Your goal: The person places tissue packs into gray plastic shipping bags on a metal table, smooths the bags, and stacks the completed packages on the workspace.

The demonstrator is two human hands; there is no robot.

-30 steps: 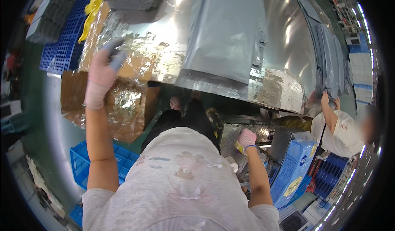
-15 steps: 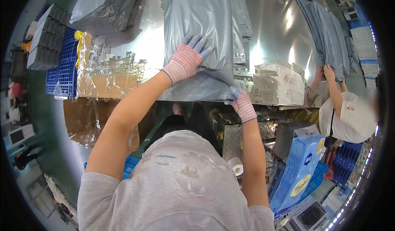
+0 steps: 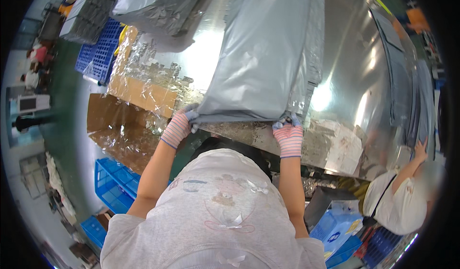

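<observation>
Steel table (image 3: 364, 77), grey bag (image 3: 268, 53) in 2 hands

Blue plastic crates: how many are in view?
3 clearly: one crate far left by the cardboard, one low left beside the person, one at bottom right. Others may be hidden at the rim.

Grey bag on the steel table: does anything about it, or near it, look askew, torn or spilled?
Nothing looks torn or spilled. The grey bag lies flat on the steel table, its near edge at the table's rim, held at both corners by the left hand and right hand. Only the crumpled clear film over the cardboard beside it looks untidy.
</observation>
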